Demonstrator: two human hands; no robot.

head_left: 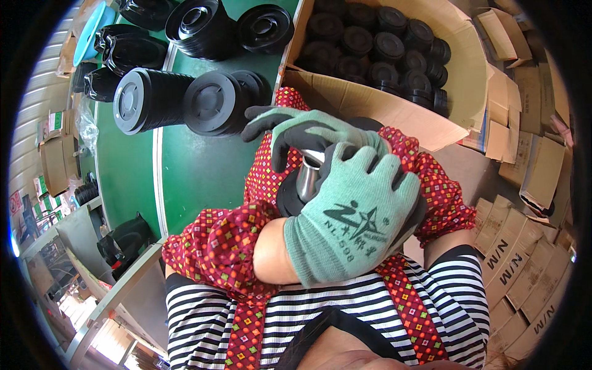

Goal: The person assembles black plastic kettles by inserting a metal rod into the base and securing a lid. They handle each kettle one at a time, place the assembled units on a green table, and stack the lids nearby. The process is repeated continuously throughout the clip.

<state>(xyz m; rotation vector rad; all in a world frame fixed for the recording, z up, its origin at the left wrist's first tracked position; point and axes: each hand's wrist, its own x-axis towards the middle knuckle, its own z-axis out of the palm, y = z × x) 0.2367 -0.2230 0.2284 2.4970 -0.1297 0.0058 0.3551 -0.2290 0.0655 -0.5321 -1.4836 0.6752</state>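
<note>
My left hand (pixel 354 216), in a pale green glove with a dark print, is closed in front of my chest. Its curled fingers lie against a shiny metal cylinder (pixel 306 179). A black round part (pixel 288 196) shows below and beside the metal; whether the two are joined I cannot tell. Just above it, my right hand (pixel 320 131), in a matching glove with black-coated fingers, arches over the cylinder's top. One right finger reaches out to the left, while another bends down beside the metal. My left hand hides most of the grip.
Stacked black round parts (pixel 216 102) and glossy black housings (pixel 132 49) stand on the green table (pixel 203 166). An open carton (pixel 370 102) full of black round pieces is at the far right. Flat cardboard boxes (pixel 518 246) are piled along the right side.
</note>
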